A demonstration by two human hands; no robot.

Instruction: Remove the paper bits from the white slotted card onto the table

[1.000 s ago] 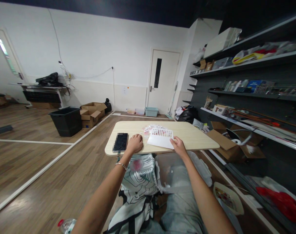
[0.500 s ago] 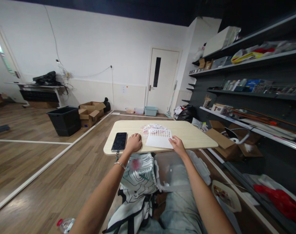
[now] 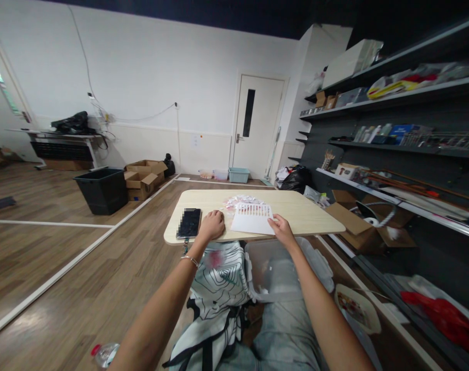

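Note:
My left hand (image 3: 212, 225) rests on the light wooden table (image 3: 307, 216) with its fingers curled into a loose fist, just right of a black phone (image 3: 189, 222). What it holds, if anything, is hidden. My right hand (image 3: 280, 228) touches the near right corner of a white sheet (image 3: 252, 221) with a row of small red pieces along its far edge; its fingers are pressed together on the paper. A pile of small pink and white pieces (image 3: 240, 201) lies behind the sheet.
A clear plastic bin (image 3: 284, 270) stands under the table by my knees, with patterned cloth (image 3: 219, 288) beside it. Shelves (image 3: 392, 149) and open cardboard boxes (image 3: 358, 221) line the right. A black crate (image 3: 103, 190) and boxes stand far left. A bottle (image 3: 105, 353) lies on the floor.
None apart from a slight shift of the head camera; both hands stay where they were on the table.

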